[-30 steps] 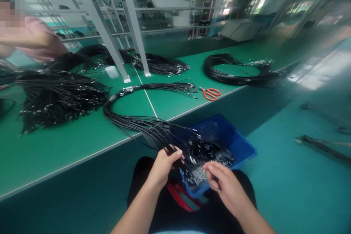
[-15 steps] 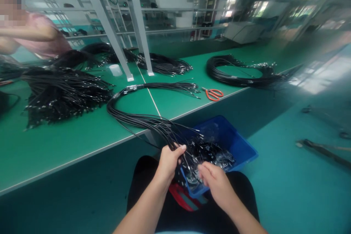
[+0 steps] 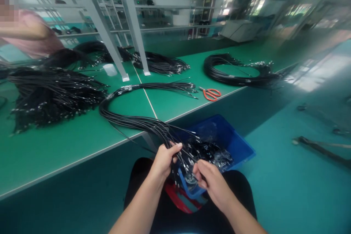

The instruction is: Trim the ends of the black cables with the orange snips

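My left hand (image 3: pixel 166 159) is closed around a bundle of thin black cables (image 3: pixel 131 120), near the end that hangs past the table edge. The bundle bends back over the table, where a shiny wrap binds it. My right hand (image 3: pixel 207 175) is closed in a pinch just right of the loose metal-tipped ends, and one cable runs to its fingertips. What else it may hold is hidden by the fingers. Under both hands, a blue plastic bin (image 3: pixel 241 150) holds small black parts and clear plastic bags (image 3: pixel 221 159).
Orange-handled scissors (image 3: pixel 211 94) lie near the edge of the green table (image 3: pixel 90 142). Further cable bundles (image 3: pixel 59 98) and a coiled bundle (image 3: pixel 230 75) rest there, beside a white cup-like item (image 3: pixel 110 69). Grey shelf posts (image 3: pixel 135 25) rise behind. A person (image 3: pixel 30 33) is at far left.
The whole view has shifted slightly, so things sit a little further left. My right hand has turned a little at the cable ends. My left hand keeps its hold on the bundle.
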Tool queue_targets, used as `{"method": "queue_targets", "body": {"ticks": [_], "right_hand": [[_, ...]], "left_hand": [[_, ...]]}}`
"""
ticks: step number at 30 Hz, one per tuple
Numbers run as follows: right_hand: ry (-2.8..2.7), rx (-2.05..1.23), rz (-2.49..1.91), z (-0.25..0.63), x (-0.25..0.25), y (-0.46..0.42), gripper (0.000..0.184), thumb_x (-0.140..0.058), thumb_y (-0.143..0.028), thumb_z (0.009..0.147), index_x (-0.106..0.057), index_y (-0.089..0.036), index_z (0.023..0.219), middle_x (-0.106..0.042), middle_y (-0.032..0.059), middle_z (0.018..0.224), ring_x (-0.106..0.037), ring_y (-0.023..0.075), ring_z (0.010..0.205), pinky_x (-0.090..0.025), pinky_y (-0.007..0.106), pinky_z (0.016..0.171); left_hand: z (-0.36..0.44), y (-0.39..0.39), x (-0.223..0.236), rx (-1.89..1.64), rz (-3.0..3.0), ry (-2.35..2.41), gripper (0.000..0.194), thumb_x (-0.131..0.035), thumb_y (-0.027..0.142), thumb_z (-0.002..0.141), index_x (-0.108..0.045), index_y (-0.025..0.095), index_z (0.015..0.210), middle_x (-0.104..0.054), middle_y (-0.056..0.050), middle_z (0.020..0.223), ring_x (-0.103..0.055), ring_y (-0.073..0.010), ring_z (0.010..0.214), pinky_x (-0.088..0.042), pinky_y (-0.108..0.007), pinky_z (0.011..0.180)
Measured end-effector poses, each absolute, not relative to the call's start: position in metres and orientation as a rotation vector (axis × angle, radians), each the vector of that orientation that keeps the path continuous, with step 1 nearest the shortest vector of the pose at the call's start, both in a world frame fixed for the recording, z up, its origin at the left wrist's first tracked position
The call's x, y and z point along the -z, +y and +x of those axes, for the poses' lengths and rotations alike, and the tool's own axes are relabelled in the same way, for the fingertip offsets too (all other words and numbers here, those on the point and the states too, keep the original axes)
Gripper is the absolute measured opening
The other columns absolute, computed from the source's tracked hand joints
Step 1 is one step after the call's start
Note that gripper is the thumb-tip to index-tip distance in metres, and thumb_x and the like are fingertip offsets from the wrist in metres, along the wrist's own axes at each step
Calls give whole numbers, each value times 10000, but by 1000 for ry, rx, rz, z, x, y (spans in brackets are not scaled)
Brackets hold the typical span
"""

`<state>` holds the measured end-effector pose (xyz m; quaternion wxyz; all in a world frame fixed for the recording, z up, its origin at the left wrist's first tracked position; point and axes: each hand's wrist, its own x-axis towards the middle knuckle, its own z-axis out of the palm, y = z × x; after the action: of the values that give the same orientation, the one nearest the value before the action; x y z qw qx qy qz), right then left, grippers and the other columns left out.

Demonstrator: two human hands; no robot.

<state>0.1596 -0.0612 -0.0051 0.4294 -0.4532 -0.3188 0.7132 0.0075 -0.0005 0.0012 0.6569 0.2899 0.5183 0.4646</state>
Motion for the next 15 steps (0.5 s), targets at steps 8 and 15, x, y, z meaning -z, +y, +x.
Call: {"method": "queue_targets", "body": {"ticks": [8,15], "right_hand": [[-807,-1789,-1140,151,20,-56,328,-657,-408,748,-492,-171,593,-396,-69,501,-294,65,443,-147,231,436],[-764,-1918,-1065,168,20,-69,298,-612,-354,791,-503,-161,591,-408,-62,470,-276,58,423,-152,228,436]], "left_hand": [[7,1,-1,-970,744,1158,296,-761,313,607,-538,134,526,-486,45,418,-391,-50,334,-218,-184,354],[5,8,6,-1017,729,1172,356,-741,358,618,-474,153,504,-431,68,410,-331,-32,327,-204,-176,343]]}}
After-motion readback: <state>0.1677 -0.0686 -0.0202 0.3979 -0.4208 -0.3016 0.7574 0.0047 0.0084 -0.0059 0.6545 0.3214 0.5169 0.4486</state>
